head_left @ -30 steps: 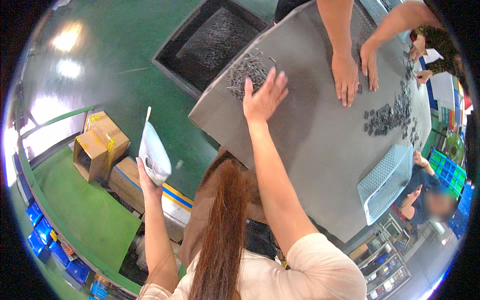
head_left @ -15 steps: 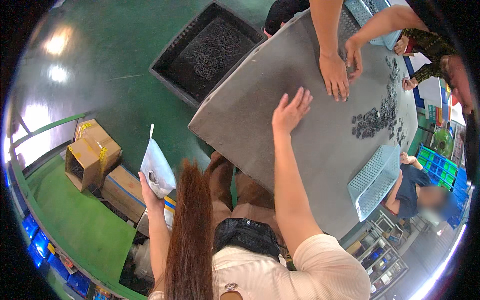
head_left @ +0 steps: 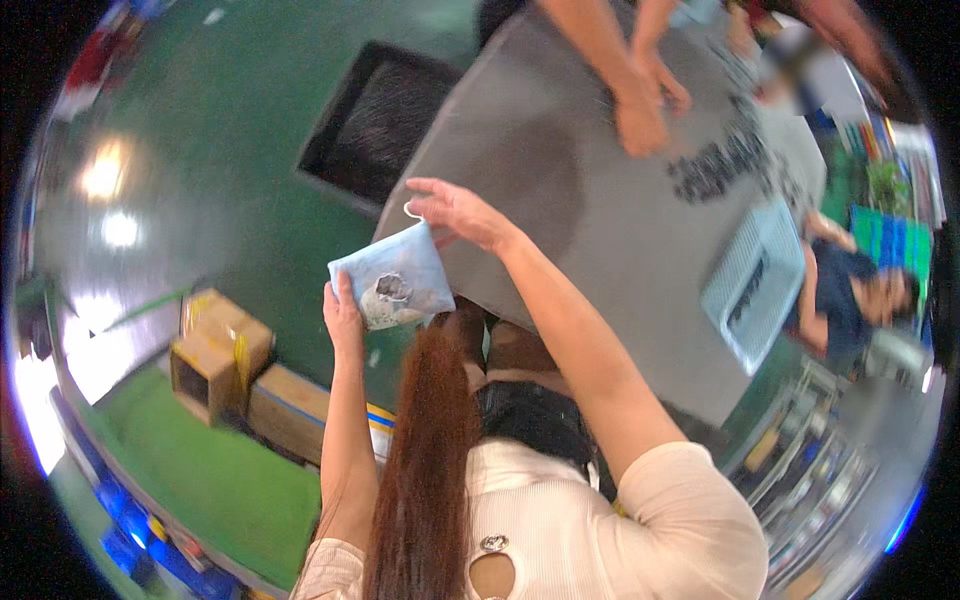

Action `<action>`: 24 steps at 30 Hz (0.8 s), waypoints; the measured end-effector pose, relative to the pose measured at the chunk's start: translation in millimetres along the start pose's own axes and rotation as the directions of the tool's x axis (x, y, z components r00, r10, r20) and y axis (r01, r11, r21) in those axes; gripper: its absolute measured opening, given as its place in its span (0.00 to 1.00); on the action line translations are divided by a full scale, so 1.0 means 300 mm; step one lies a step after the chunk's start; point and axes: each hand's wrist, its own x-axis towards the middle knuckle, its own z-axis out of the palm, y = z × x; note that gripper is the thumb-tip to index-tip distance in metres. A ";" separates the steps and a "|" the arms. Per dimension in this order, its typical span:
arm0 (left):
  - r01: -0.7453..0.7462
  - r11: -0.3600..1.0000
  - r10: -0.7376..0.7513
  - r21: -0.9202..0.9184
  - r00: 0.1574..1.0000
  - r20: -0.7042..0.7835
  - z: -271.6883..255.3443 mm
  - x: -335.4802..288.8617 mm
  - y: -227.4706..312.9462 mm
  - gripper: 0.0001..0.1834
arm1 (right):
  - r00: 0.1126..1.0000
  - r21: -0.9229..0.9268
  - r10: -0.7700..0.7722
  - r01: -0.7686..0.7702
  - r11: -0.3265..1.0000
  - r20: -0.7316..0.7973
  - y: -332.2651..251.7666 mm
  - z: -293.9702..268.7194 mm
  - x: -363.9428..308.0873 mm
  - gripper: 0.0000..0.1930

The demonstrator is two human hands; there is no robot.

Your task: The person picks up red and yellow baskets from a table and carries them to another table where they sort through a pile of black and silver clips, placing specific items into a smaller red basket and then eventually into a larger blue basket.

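My left hand point(head_left: 344, 318) grips the lower left edge of a light blue, squarish cloth pad point(head_left: 410, 262), its thumb on the near face. A ragged dark hole shows in the middle of the pad, and a small white loop point(head_left: 412, 209) sticks out at its top. Over the upper right corner is my right hand point(head_left: 462, 215), fingers stretched out beside the loop; whether it touches the corner I cannot tell. Both hands are off the left edge of the grey table point(head_left: 620, 260). On it lies a spread of small black parts point(head_left: 720, 165).
A black crate point(head_left: 335, 150) stands on the floor beyond the table's left edge. Another person's hands point(head_left: 642, 125) work at the far side. A light blue basket point(head_left: 745, 340) stands at the right, near a seated person point(head_left: 845, 285). Cardboard boxes point(head_left: 225, 345) are at my left.
My left hand has raised the pad and brought it to the right, its face turned more toward me. My right hand has come left from over the table to the pad's corner.
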 end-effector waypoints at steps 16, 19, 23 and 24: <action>-0.515 0.774 -0.312 0.369 0.197 0.929 0.787 -0.410 0.002 0.15 | 0.476 -0.367 -0.122 -0.464 0.806 -0.871 0.587 -0.474 -1.472 0.24; -0.510 0.763 -0.263 0.397 0.316 0.911 0.891 -0.382 -0.009 0.14 | 0.190 -0.243 -0.187 -0.913 0.329 -0.964 0.631 -0.472 -1.459 0.23; -0.525 0.742 -0.201 0.417 0.419 0.886 1.040 -0.348 0.065 0.12 | 0.378 -0.421 -0.195 -0.729 0.540 -0.905 0.508 -0.494 -1.285 0.08; -0.555 0.720 -0.176 0.416 0.433 0.884 1.092 -0.345 0.071 0.11 | 0.385 -0.463 -0.267 -0.629 0.625 -0.883 0.453 -0.523 -1.239 0.09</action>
